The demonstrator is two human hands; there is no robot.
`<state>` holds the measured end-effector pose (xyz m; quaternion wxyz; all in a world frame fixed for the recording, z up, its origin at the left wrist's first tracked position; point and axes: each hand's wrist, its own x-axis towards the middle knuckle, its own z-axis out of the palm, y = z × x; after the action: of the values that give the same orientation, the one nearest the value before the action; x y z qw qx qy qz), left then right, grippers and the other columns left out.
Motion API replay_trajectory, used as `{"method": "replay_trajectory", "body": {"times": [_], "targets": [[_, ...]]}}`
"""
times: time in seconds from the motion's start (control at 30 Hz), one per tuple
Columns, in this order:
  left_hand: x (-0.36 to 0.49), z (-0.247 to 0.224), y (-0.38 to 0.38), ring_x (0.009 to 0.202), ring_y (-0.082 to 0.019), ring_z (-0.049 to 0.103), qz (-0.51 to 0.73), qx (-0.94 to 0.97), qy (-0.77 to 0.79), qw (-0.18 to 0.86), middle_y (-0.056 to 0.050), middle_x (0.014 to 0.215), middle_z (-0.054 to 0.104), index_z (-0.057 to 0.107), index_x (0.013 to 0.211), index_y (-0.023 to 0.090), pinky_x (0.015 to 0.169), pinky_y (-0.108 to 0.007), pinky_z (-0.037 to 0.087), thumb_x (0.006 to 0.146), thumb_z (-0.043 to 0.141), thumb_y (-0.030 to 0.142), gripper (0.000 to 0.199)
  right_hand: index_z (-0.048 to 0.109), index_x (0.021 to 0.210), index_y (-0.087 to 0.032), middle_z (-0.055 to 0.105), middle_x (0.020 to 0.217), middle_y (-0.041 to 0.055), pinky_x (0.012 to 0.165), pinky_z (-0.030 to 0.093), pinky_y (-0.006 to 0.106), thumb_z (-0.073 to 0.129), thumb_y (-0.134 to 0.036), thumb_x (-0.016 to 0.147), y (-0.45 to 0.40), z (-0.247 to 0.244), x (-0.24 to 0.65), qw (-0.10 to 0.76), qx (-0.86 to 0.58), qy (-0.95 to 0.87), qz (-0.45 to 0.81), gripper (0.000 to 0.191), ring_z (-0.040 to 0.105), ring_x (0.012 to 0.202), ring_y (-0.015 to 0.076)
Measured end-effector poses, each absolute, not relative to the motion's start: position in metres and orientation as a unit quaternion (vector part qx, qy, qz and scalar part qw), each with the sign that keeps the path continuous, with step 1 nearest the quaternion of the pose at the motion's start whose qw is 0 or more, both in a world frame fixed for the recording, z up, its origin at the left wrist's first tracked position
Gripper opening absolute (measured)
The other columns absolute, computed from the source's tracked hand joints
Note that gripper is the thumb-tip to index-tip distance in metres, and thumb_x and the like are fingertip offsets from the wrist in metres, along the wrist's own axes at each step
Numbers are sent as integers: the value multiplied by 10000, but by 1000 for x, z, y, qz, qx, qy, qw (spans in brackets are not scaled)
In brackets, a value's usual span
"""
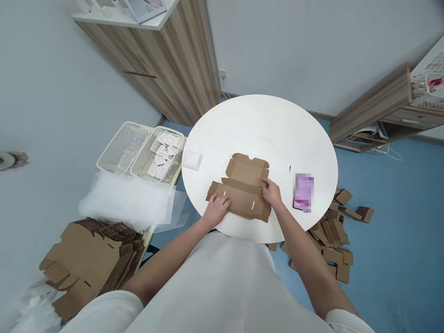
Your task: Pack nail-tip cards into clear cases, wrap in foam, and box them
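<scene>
Cardboard sheets (88,252) sit stacked far left in my view. On the round white table (263,125) I see a white packet (192,159), then the left hand (216,210), bent fingers on the unfolded carton (239,199) near the front edge, its grip unclear to me; the right hand (271,192) pinches the carton's right side; then a phone (304,192).

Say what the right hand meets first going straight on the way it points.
The box: the right hand points forward and left, fingertips apparently at the box's edge already. Straight on, it would likely meet the far panel; clearance over it is unclear.
</scene>
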<state>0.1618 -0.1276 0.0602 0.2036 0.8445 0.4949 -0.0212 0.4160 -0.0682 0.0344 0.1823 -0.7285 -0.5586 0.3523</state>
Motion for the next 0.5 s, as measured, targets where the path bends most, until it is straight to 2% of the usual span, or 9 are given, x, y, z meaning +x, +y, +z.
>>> {"method": "replay_trajectory", "body": {"times": [0.1, 0.2, 0.37, 0.5], "targets": [[161, 65, -120, 1208, -261, 374, -29, 845, 503, 178, -102, 1264, 459, 441, 1187, 250, 1010, -445, 215, 724, 570, 184, 484, 556, 1134, -215, 612, 1080, 41, 839, 444, 346, 381, -194, 765, -76, 38, 413, 215, -720, -552, 361, 408, 563, 954, 185], [162, 67, -113, 1272, -282, 278, -43, 841, 514, 161, -116, 1347, 372, 360, 1276, 239, 1019, -448, 206, 712, 590, 234, 609, 548, 1152, -221, 612, 1052, 37, 838, 443, 347, 378, -186, 764, -83, 43, 410, 227, -713, -560, 357, 425, 564, 915, 179], [166, 67, -107, 1318, -298, 162, -48, 845, 516, 136, -141, 1424, 234, 194, 1375, 173, 1049, -463, 135, 693, 608, 272, 803, 545, 1159, -226, 613, 938, 33, 789, 454, 320, 374, -175, 775, -99, 52, 406, 207, -699, -579, 364, 423, 563, 833, 167], [167, 65, -97, 1334, -314, 63, -76, 852, 502, 130, -117, 1445, 183, 171, 1385, 194, 1051, -502, 86, 676, 628, 273, 847, 549, 1154, -240, 600, 902, 33, 776, 455, 317, 372, -165, 785, -111, 53, 403, 180, -697, -586, 372, 416, 558, 834, 172]]}}
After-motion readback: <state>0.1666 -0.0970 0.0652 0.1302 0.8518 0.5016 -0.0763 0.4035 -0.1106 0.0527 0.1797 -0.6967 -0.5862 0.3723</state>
